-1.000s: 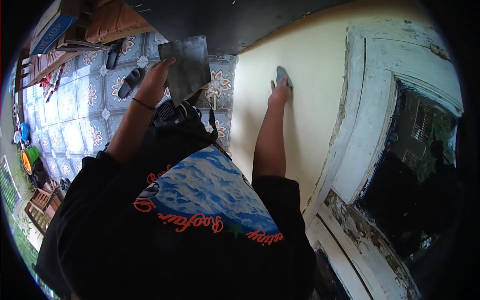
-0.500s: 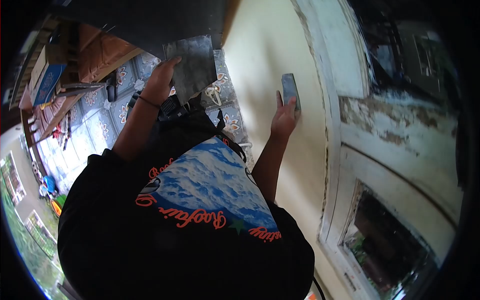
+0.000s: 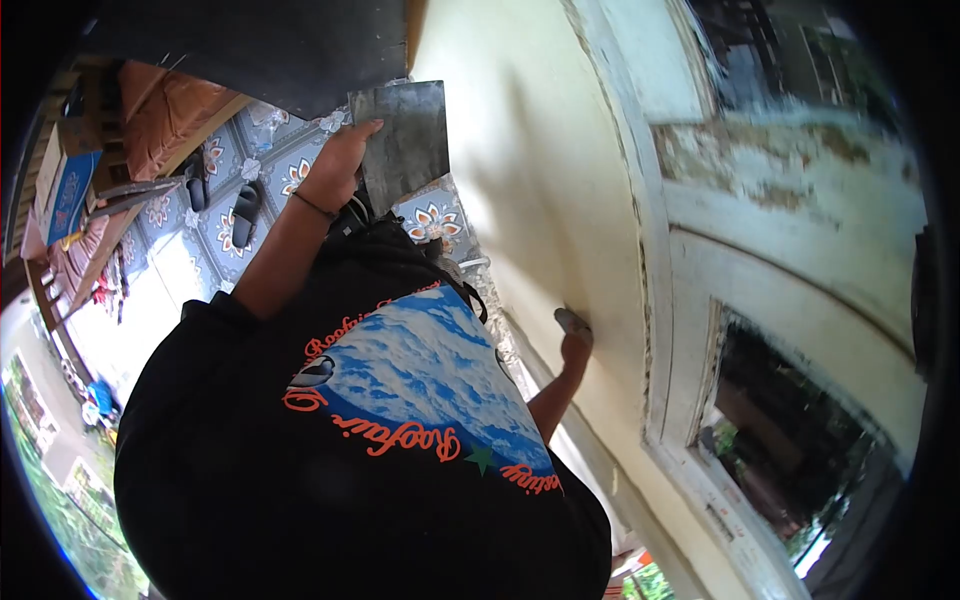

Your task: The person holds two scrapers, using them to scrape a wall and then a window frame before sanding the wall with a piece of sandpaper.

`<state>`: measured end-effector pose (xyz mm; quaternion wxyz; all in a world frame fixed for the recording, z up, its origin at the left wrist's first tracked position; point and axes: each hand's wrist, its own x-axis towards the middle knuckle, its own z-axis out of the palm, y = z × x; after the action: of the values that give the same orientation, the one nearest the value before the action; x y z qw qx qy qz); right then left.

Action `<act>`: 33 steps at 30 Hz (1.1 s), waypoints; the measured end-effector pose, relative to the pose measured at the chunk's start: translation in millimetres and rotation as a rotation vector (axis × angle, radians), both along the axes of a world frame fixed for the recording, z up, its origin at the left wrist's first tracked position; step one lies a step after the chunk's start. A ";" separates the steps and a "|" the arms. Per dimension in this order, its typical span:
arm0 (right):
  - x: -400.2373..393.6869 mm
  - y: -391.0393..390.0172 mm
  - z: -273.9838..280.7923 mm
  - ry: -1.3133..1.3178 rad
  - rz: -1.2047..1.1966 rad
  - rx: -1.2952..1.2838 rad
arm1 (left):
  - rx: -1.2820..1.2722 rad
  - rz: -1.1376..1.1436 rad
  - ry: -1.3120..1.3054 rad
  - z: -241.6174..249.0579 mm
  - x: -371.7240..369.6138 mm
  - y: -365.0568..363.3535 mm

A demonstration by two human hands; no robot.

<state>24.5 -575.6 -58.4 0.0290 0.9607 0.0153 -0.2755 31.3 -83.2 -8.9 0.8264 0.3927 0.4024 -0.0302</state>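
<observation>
One dark plate [image 3: 410,135] juts rightward from the left hand [image 3: 338,168] clasping it; the right hand [image 3: 576,343], nearer the pale wall [image 3: 590,150], clasps a grey block [image 3: 568,319].

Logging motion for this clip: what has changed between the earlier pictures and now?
The right hand, holding the small grey flat tool, has moved along the smooth cream wall, lower in the view and nearer the wearer; the view itself has also turned. Nothing was taken hold of or let go: the left hand still holds the flat dark-grey rectangular plate.
</observation>
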 end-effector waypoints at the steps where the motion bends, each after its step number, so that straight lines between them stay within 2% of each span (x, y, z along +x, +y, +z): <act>1: 6.4 5.5 -23.6 -0.104 -0.050 0.180 | 0.026 0.043 -0.049 -3.6 -5.1 7.3; 2: 14.8 22.0 -42.1 -0.203 -0.096 0.364 | 0.054 0.091 -0.098 -8.1 -8.9 17.1; 4: 41.5 89.4 -39.5 -0.240 0.043 0.274 | 0.040 0.154 -0.037 -20.9 -15.6 41.1; 6: 78.6 123.3 -90.7 -0.274 0.305 0.253 | 0.021 0.205 0.028 -29.3 -22.4 65.1; 8: 123.7 221.2 -60.0 -0.149 -0.013 0.466 | 0.040 0.265 0.035 -33.7 -29.2 84.9; 10: 162.4 303.5 -41.9 -0.171 0.015 0.610 | -0.008 0.342 0.024 -29.9 -33.6 109.2; 11: 184.7 339.8 -36.6 -0.178 0.043 0.530 | -0.051 0.388 0.009 -26.1 -37.0 120.5; 12: 205.6 367.9 -42.1 -0.269 0.001 0.722 | -0.045 0.406 0.012 -22.7 -42.2 130.2; 13: 230.8 395.4 -34.0 -0.263 0.052 0.713 | 0.715 0.155 -0.066 -18.8 -49.3 138.6; 14: 243.3 426.7 -10.5 -0.268 -0.054 0.758 | 1.461 -0.145 -0.141 -14.7 -54.7 145.7; 15: 253.1 446.3 3.1 -0.292 -0.126 0.995 | 1.426 -0.188 -0.115 -10.4 -56.8 152.0; 16: 249.2 466.6 33.2 -0.150 -0.384 1.313 | 1.431 -0.189 -0.121 -7.3 -57.4 156.2; 18: 254.1 471.9 41.6 0.003 -0.575 1.687 | 1.447 -0.213 -0.084 -0.5 -54.4 159.1; 19: 249.8 467.4 43.8 -0.009 -0.574 1.695 | 1.393 -0.216 -0.081 8.8 -51.2 154.6; 21: 231.7 449.9 44.9 0.022 -0.738 1.807 | 1.387 -0.227 -0.083 15.0 -44.5 140.2; 23: 209.2 411.6 37.7 -0.009 -0.727 1.826 | 1.380 -0.260 -0.083 13.5 -41.8 124.9; 25: 182.6 361.2 31.2 -0.064 -0.737 1.847 | 0.707 -0.133 -0.032 0.3 -32.7 109.8; 26: 168.1 333.9 29.9 -0.049 -0.710 1.842 | 0.713 -0.169 -0.045 1.0 -30.0 98.7; 28: 133.9 273.3 29.1 -0.078 -0.725 1.834 | 0.478 -0.055 -0.473 0.7 -23.9 67.7; 29: 115.2 243.7 32.0 -0.128 -0.703 1.799 | 0.463 -0.098 -0.481 6.1 -17.4 52.8; 30: 95.9 215.2 35.4 -0.174 -0.679 1.761 | 0.175 -0.012 -0.355 13.5 -8.9 40.9; 31: 76.3 185.1 34.5 -0.224 -0.753 1.724 | -0.104 0.073 -0.215 18.6 -0.6 29.0; 33: 37.3 129.4 33.7 -0.302 -0.887 1.591 | -0.048 0.007 -0.167 16.5 12.1 6.6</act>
<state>61.8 -446.2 -24.7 -0.7465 0.6411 -0.1732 -0.0416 43.4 -76.6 7.7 0.8664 0.3725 0.3325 -0.0043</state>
